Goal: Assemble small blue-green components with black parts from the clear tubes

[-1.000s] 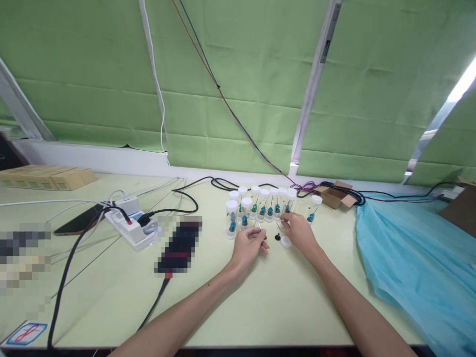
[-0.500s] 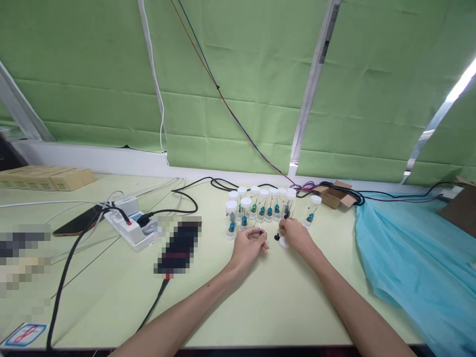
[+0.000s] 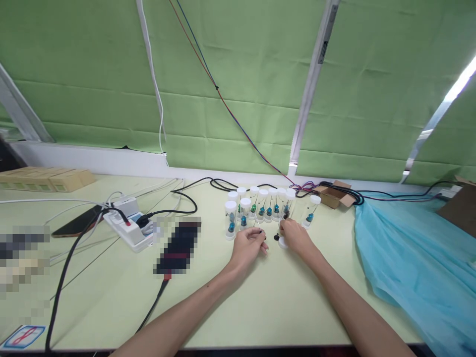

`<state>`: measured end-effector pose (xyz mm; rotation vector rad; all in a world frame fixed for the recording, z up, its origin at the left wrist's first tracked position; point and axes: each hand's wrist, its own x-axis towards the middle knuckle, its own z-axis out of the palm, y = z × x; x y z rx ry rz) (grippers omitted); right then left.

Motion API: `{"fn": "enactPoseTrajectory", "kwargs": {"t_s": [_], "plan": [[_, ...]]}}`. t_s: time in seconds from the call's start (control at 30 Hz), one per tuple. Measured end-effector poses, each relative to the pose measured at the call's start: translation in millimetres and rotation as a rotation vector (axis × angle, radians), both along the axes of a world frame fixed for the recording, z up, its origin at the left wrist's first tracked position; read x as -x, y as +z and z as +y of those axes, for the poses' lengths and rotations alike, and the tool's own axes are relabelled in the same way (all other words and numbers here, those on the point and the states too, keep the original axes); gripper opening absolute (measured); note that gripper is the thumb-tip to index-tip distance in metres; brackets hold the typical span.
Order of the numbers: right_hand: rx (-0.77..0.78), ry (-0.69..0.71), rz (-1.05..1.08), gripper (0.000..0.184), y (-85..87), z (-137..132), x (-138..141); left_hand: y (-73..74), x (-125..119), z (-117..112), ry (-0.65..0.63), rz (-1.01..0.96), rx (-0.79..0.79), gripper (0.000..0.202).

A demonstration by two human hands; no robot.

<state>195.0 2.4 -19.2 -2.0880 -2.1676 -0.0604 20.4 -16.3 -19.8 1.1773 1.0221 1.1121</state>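
Note:
My left hand (image 3: 248, 248) is closed in a pinch on a thin metal rod with a small dark end (image 3: 261, 232); the rod slants up from the fingertips. My right hand (image 3: 296, 236) is closed too, fingertips down near the table, and what they hold is hidden. Between the hands lies a small black part (image 3: 276, 237). A white round cap (image 3: 283, 243) rests partly under my right hand. Just behind stand several clear tubes with white lids, such as a front one (image 3: 230, 219), holding blue or green beads and thin rods. Another tube (image 3: 311, 210) stands apart on the right.
A power strip (image 3: 130, 230) with plugged cables sits at the left, beside a pixelated dark device (image 3: 178, 248) on a cable. A small cardboard box (image 3: 331, 196) and black cables lie at the back right. Blue sheeting (image 3: 401, 258) covers the table's right side.
Both hands keep the same place and the same grip. Only the camera view has shifted very slightly.

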Motion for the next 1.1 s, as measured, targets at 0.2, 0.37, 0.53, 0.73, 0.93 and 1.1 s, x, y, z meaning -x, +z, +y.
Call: {"fn": "enactPoseTrajectory", "kwargs": {"t_s": [0.2,0.37,0.53,0.73,0.93,1.1], "plan": [[0.003,-0.010,-0.014,0.021,5.1,-4,4,2.3,0,-2,-0.005,0.020,-0.007,0.020],[-0.039,-0.036,0.001,0.020,9.4,-7,11,5.4,-1,-3,0.007,0.007,-0.009,0.017],[-0.169,0.010,0.176,0.015,10.2,-7,16,3.3,0,-1,0.003,0.003,-0.015,0.017],[-0.387,0.252,0.427,0.014,10.9,-6,16,2.5,0,-2,-0.007,0.004,-0.023,0.022],[-0.491,0.358,0.632,0.017,12.3,-8,19,2.0,0,-1,-0.002,-0.002,-0.017,0.021],[-0.548,0.412,0.702,0.025,17.3,-12,23,3.6,0,-1,-0.008,0.010,-0.016,0.016]]}}
